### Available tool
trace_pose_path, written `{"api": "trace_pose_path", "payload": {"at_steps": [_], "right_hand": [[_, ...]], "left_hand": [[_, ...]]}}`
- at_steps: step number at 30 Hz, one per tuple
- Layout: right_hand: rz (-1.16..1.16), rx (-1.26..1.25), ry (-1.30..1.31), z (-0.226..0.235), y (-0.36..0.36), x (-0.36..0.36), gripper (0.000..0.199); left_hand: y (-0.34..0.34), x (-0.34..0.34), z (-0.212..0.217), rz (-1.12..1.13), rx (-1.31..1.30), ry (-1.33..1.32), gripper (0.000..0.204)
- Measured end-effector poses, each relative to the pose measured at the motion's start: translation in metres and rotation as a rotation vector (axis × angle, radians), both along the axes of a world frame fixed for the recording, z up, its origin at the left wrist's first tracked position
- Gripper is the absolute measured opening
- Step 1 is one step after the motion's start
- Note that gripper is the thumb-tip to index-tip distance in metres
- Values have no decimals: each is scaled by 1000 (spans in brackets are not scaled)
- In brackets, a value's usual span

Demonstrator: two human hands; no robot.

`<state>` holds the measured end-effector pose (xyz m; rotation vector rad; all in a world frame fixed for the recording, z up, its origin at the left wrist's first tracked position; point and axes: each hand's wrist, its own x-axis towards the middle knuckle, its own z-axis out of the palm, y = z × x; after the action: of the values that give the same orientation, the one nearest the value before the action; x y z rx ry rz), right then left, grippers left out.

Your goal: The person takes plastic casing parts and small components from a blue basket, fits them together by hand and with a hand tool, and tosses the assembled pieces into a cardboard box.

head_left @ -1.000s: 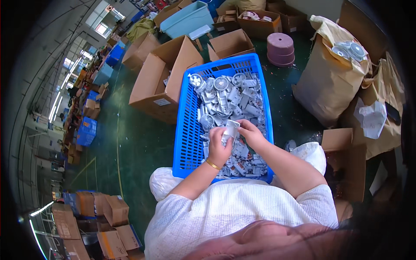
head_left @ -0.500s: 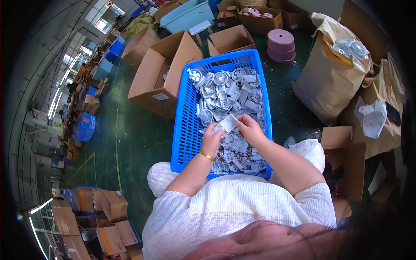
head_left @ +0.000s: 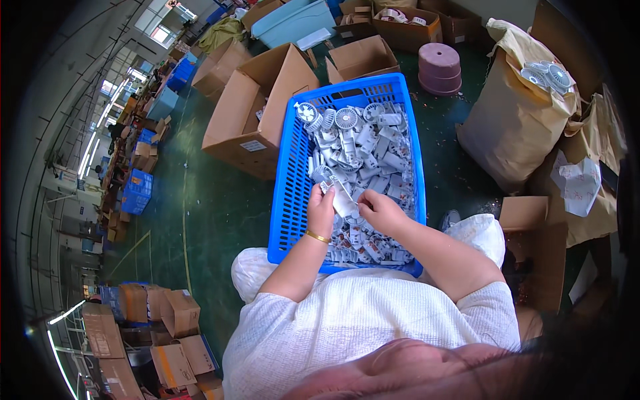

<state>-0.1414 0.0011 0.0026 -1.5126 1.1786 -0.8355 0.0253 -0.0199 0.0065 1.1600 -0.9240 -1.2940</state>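
Note:
A white plastic housing piece [head_left: 343, 200], open like a shallow shell, is gripped in my left hand [head_left: 321, 215] above the basket. My right hand [head_left: 379, 212] is closed in a pinch by the piece's right edge; whatever lies between those fingertips is too small to make out. Below both hands stands a blue plastic basket [head_left: 283, 200] with slotted walls. Heaped inside it are many white plastic fan parts [head_left: 388, 162], among them round fan grilles [head_left: 346, 119] and housings showing small reddish bits.
Open cardboard boxes [head_left: 233, 123] stand left of and behind the basket. A purple stool [head_left: 439, 69] sits at the far right, near a large paper sack [head_left: 517, 113] topped with grey fan grilles [head_left: 547, 76]. Another open carton [head_left: 543, 260] is by my right side.
The housing piece has been turned in my left hand, its upper end now leaning left. My right hand has shifted slightly down and to the right along its edge.

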Motion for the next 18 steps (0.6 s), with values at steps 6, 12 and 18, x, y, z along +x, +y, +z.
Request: {"api": "trace_pose_path", "payload": {"at_steps": [6, 12, 18], "right_hand": [[2, -52, 26, 3, 2, -1, 18], [-46, -46, -30, 8, 3, -1, 18], [-96, -109, -49, 14, 4, -2, 18]], "left_hand": [[-1, -2, -7, -52, -113, -219, 12], [-3, 3, -20, -16, -231, -488, 14], [3, -5, -12, -43, -241, -529, 10]]}}
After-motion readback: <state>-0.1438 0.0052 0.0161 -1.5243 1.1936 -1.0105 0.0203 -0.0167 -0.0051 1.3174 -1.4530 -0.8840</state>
